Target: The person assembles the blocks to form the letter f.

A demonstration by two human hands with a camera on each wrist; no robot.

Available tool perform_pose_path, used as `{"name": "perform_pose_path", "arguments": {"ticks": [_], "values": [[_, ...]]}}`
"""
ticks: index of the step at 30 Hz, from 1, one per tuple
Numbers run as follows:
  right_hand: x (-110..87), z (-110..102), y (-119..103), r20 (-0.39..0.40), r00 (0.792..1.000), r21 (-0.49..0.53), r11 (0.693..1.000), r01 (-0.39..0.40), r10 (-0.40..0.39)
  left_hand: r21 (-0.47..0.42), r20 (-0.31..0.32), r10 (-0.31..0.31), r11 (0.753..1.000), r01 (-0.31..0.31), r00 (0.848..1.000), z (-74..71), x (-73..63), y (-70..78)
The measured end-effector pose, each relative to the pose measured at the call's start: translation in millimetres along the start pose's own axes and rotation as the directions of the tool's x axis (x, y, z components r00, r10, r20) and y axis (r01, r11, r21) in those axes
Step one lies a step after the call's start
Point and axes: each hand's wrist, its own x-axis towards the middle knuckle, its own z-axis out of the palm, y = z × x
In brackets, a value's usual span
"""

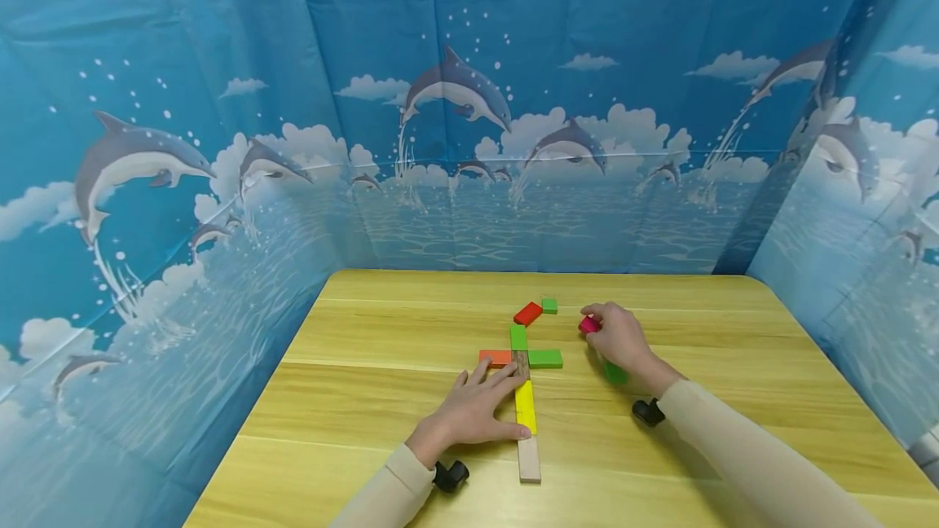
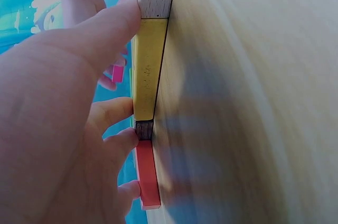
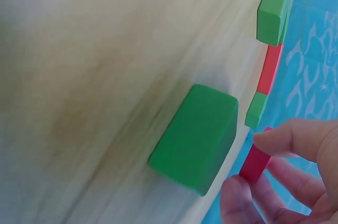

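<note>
Between thumb and fingers, my right hand pinches a small pink-red block. A loose green block lies on the table beneath that hand, partly covered by it in the head view. My left hand lies with fingers spread over a row of flat blocks. Its thumb touches the row where the yellow block meets the pale wooden block. Other fingertips rest by the brown block and the orange-red block. A green block sticks out to the right of the brown one.
Above the brown block stands another green block. A slanted red block and a small green block continue from it toward the far edge. The wooden table has a dolphin-print curtain behind it and at both sides.
</note>
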Motion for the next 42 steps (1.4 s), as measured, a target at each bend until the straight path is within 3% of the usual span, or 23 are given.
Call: {"name": "perform_pose_path", "arguments": {"ticks": [7,22,34,42], "values": [[12.9,5.0,-0.5,-0.013,0.998,0.021,0.998,-0.054,0.054,0.001,-0.003,0.000,1.000,0.000,1.000,1.4,0.2,-0.6],[40.2,19.0,-0.6,0.014,0.996,0.044,0.995,-0.087,0.086,0.004,-0.005,0.001,1.000,-0.001,1.000,0.7,-1.7,-1.0],[47.7,25.1,0.1,0.020,0.992,0.032,0.992,-0.122,0.122,0.008,0.003,0.000,1.000,0.000,1.000,1.3,-2.0,-0.4],[48.9,28.5,-0.8,0.032,0.995,0.030,0.995,-0.097,0.096,0.019,0.004,-0.012,1.000,0.012,1.000,3.9,-1.5,0.3]]}}
